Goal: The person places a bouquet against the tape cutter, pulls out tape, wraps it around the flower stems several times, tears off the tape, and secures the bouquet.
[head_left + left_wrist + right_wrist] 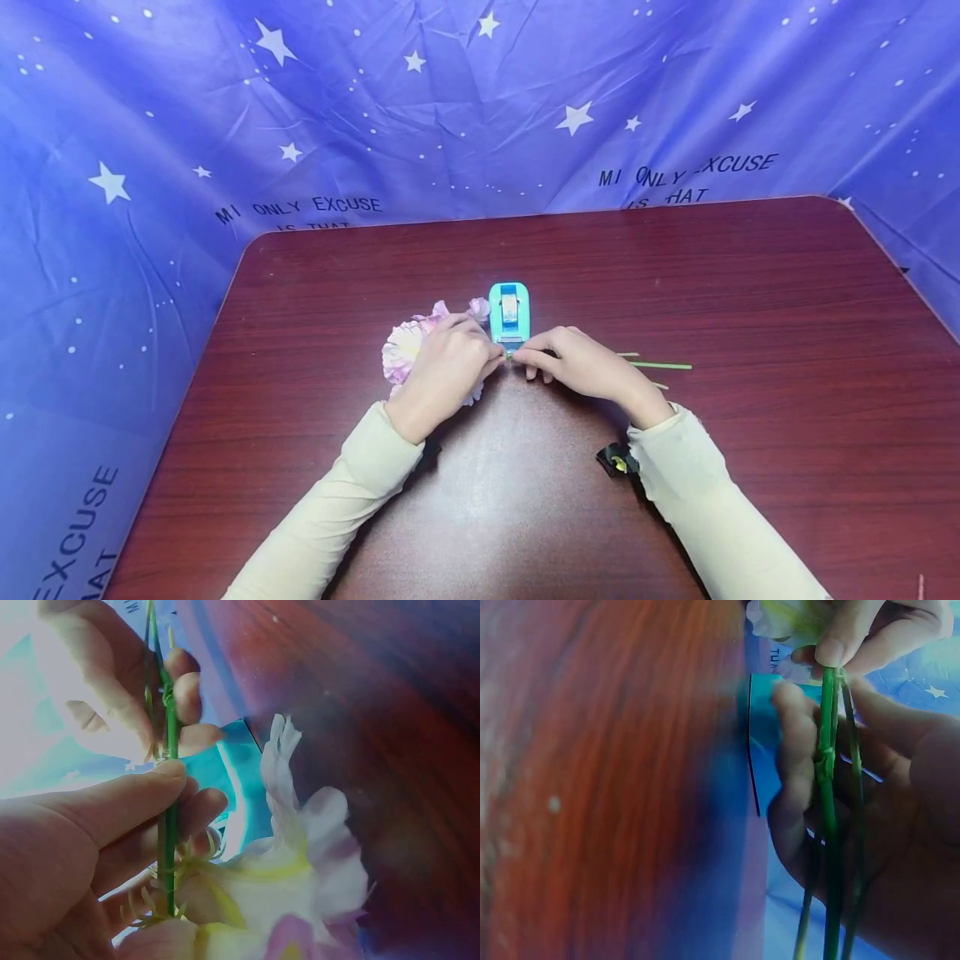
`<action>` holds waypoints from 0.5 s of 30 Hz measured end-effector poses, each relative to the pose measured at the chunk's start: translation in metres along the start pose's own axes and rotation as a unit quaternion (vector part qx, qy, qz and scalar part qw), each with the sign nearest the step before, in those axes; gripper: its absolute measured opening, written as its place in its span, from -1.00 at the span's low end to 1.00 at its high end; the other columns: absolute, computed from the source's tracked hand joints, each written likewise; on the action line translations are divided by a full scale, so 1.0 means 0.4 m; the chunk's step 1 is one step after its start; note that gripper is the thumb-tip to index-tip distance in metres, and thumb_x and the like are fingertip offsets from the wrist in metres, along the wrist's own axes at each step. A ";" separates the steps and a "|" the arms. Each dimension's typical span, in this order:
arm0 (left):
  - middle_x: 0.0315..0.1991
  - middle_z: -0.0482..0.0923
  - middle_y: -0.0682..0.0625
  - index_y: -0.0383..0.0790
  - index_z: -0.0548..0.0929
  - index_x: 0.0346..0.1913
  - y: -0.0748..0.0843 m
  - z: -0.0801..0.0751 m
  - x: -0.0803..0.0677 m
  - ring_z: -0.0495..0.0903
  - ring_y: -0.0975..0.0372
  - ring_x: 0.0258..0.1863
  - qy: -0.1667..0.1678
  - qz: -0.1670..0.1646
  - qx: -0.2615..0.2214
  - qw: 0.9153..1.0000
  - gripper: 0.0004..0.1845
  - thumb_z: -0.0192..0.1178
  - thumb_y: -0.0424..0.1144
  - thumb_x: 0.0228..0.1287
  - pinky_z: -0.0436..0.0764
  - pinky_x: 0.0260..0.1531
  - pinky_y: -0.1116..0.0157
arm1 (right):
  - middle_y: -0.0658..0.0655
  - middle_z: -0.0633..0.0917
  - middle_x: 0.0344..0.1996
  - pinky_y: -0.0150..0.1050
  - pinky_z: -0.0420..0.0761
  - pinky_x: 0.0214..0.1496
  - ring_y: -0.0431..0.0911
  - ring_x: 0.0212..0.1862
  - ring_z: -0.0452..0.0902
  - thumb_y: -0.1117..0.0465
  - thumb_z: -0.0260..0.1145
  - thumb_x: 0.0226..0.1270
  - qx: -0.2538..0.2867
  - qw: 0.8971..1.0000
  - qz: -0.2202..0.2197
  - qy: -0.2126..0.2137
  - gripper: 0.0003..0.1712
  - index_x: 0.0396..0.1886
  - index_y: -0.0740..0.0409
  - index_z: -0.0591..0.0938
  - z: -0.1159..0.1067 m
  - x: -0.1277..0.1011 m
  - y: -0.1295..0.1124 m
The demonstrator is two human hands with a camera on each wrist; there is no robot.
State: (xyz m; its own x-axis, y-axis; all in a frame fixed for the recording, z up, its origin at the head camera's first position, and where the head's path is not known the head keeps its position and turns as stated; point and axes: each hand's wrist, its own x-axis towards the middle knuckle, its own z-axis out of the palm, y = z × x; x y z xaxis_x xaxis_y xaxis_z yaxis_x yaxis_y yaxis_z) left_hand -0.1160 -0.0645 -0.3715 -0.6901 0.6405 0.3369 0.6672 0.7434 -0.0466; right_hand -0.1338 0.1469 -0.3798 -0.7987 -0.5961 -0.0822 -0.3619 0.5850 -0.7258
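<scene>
A small bunch of artificial flowers (pixel 402 353) with pink-white petals lies in the hands, heads to the left and green stems (pixel 663 365) to the right. My left hand (pixel 453 350) pinches the stems just below the blooms, thumb on one side and fingers curled behind, as the left wrist view shows. Close beside it, my right hand (pixel 577 362) holds the same stems (pixel 828 795) between thumb and fingers. Fingertips of both hands nearly meet in front of a turquoise tape dispenser (pixel 524 312). Petals (pixel 330 825) spread beneath the left hand.
The dark red wooden table (pixel 750 292) extends around the hands. A blue curtain (pixel 450 108) with white stars and printed words hangs behind it. Black wrist-worn gear (pixel 613 460) shows under the right cuff. A thin stick-like thing (pixel 921 587) lies at the lower right edge.
</scene>
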 end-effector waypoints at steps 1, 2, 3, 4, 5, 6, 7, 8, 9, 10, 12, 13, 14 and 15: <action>-0.52 0.71 0.12 -0.01 0.75 -0.48 0.001 0.000 0.000 0.67 0.27 -0.35 0.002 0.002 0.002 1.000 -0.88 0.38 -0.17 0.21 0.47 0.07 0.31 | -0.06 0.65 -0.56 -0.32 0.51 -0.35 -0.23 -0.53 0.48 0.09 0.18 0.50 -0.003 1.000 -0.008 0.005 -0.69 -0.42 0.05 0.72 0.000 0.000 0.000; -0.54 0.70 0.12 -0.02 0.75 -0.48 0.001 -0.001 -0.001 0.66 0.26 -0.35 0.003 0.004 0.004 1.000 -0.88 0.38 -0.18 0.21 0.47 0.07 0.30 | -0.06 0.65 -0.57 -0.32 0.50 -0.35 -0.24 -0.53 0.46 0.11 0.19 0.49 -0.009 1.000 -0.016 0.012 -0.70 -0.44 0.05 0.71 0.001 0.001 0.000; -0.54 0.70 0.11 -0.03 0.75 -0.48 0.002 -0.001 -0.001 0.64 0.24 -0.36 0.006 0.006 0.003 1.000 -0.88 0.38 -0.19 0.20 0.46 0.06 0.30 | -0.06 0.64 -0.57 -0.32 0.49 -0.33 -0.26 -0.52 0.46 0.12 0.21 0.48 -0.015 0.999 -0.024 0.019 -0.71 -0.46 0.04 0.71 0.001 0.001 0.000; -0.54 0.70 0.11 -0.04 0.75 -0.48 0.003 -0.001 -0.001 0.63 0.22 -0.35 0.010 0.009 0.004 1.000 -0.88 0.38 -0.19 0.20 0.46 0.05 0.29 | -0.06 0.65 -0.57 -0.32 0.50 -0.32 -0.26 -0.51 0.46 0.14 0.23 0.46 -0.019 0.999 -0.030 0.026 -0.73 -0.46 0.04 0.72 0.000 0.001 -0.001; -0.54 0.70 0.10 -0.06 0.75 -0.47 0.004 -0.001 -0.001 0.62 0.20 -0.34 0.015 0.011 0.005 1.000 -0.89 0.39 -0.20 0.19 0.45 0.04 0.28 | -0.06 0.65 -0.57 -0.32 0.49 -0.33 -0.27 -0.51 0.46 0.14 0.25 0.44 -0.022 0.999 -0.033 0.032 -0.73 -0.48 0.03 0.72 0.001 0.001 -0.001; -0.54 0.70 0.09 -0.07 0.76 -0.48 0.005 -0.001 -0.001 0.60 0.19 -0.33 0.020 0.013 0.006 1.000 -0.90 0.39 -0.22 0.18 0.45 0.03 0.27 | -0.05 0.65 -0.56 -0.32 0.49 -0.34 -0.27 -0.51 0.45 0.14 0.27 0.43 -0.020 0.999 -0.031 0.036 -0.74 -0.48 0.03 0.73 0.000 0.001 -0.002; -0.53 0.71 0.09 -0.09 0.76 -0.48 0.006 0.000 -0.001 0.59 0.17 -0.32 0.026 0.015 0.009 0.999 -0.90 0.39 -0.23 0.17 0.44 0.01 0.26 | -0.05 0.66 -0.55 -0.33 0.49 -0.35 -0.26 -0.51 0.45 0.15 0.27 0.42 -0.016 0.999 -0.028 0.038 -0.76 -0.46 0.03 0.74 0.000 0.001 -0.002; -0.52 0.71 0.08 -0.10 0.76 -0.47 0.007 0.001 0.000 0.58 0.16 -0.32 0.032 0.018 0.015 0.999 -0.91 0.39 -0.24 0.16 0.44 0.01 0.26 | -0.04 0.66 -0.54 -0.33 0.49 -0.36 -0.25 -0.51 0.45 0.15 0.28 0.42 -0.010 0.999 -0.024 0.038 -0.77 -0.44 0.03 0.75 0.000 0.001 -0.003; -0.52 0.71 0.08 -0.10 0.76 -0.48 0.008 0.003 0.000 0.58 0.16 -0.32 0.038 0.020 0.020 0.999 -0.91 0.38 -0.25 0.15 0.45 0.03 0.26 | -0.02 0.67 -0.53 -0.33 0.50 -0.37 -0.24 -0.52 0.46 0.16 0.28 0.42 -0.002 0.999 -0.019 0.036 -0.79 -0.41 0.04 0.76 0.000 0.001 -0.002; -0.52 0.71 0.08 -0.10 0.76 -0.48 0.008 0.003 0.000 0.58 0.16 -0.32 0.043 0.023 0.027 0.998 -0.91 0.37 -0.26 0.15 0.45 0.04 0.26 | -0.01 0.67 -0.52 -0.33 0.50 -0.41 -0.22 -0.54 0.46 0.16 0.28 0.42 0.006 0.999 -0.012 0.035 -0.80 -0.39 0.05 0.76 0.000 0.001 -0.003; -0.52 0.71 0.08 -0.10 0.75 -0.49 0.009 0.005 0.000 0.57 0.17 -0.34 0.050 0.027 0.038 0.998 -0.90 0.36 -0.28 0.14 0.46 0.07 0.26 | 0.00 0.68 -0.51 -0.33 0.51 -0.45 -0.19 -0.56 0.46 0.17 0.28 0.42 0.019 0.999 -0.001 0.033 -0.80 -0.36 0.07 0.77 0.000 0.002 -0.004; -0.53 0.71 0.08 -0.10 0.75 -0.50 0.010 0.007 0.000 0.57 0.18 -0.36 0.053 0.028 0.043 0.997 -0.90 0.35 -0.29 0.14 0.46 0.06 0.26 | 0.01 0.67 -0.50 -0.33 0.51 -0.46 -0.17 -0.56 0.47 0.17 0.28 0.42 0.022 0.999 0.002 0.032 -0.80 -0.36 0.08 0.77 0.001 0.003 -0.004; -0.54 0.70 0.08 -0.10 0.75 -0.51 0.011 0.007 0.000 0.57 0.17 -0.37 0.055 0.029 0.043 0.997 -0.89 0.35 -0.30 0.14 0.47 0.05 0.26 | 0.01 0.68 -0.50 -0.33 0.52 -0.47 -0.16 -0.57 0.48 0.16 0.28 0.42 0.023 0.999 0.005 0.032 -0.80 -0.35 0.08 0.77 0.001 0.004 -0.004; -0.55 0.69 0.08 -0.10 0.74 -0.51 0.012 0.007 0.000 0.56 0.17 -0.38 0.058 0.029 0.044 0.997 -0.89 0.34 -0.31 0.13 0.48 0.00 0.27 | 0.02 0.68 -0.50 -0.33 0.52 -0.47 -0.15 -0.57 0.48 0.16 0.28 0.42 0.023 0.999 0.006 0.033 -0.80 -0.33 0.08 0.78 0.001 0.004 -0.004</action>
State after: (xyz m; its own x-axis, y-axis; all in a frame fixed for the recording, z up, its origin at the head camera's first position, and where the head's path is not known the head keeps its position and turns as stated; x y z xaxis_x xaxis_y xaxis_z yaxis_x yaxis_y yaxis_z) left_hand -0.1136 -0.0604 -0.3746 -0.6111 0.6596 0.4377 0.6742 0.7234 -0.1490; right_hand -0.1343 0.1449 -0.3790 -0.8332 -0.5510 -0.0469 -0.3314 0.5654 -0.7553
